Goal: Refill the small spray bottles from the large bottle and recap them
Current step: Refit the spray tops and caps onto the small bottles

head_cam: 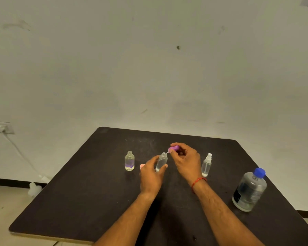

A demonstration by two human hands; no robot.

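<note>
While our left hand (pixel 151 175) is curling its fingers round the small bottle (pixel 161 161) standing mid-table (pixel 78 201), our right hand (pixel 184 161) is pinching the purple spray cap (pixel 174 149), tube tip at the bottle's mouth.

Bare indoor room of unclear kind, scuffed off-white wall (pixel 149 59), dark brown rounded-corner tabletop (pixel 78 201), white wall socket (pixel 0 127) with trailing white cable (pixel 19 152).

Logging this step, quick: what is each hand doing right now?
Left hand: grips the middle small bottle.
Right hand: pinches the purple spray cap at that bottle's neck.
</note>
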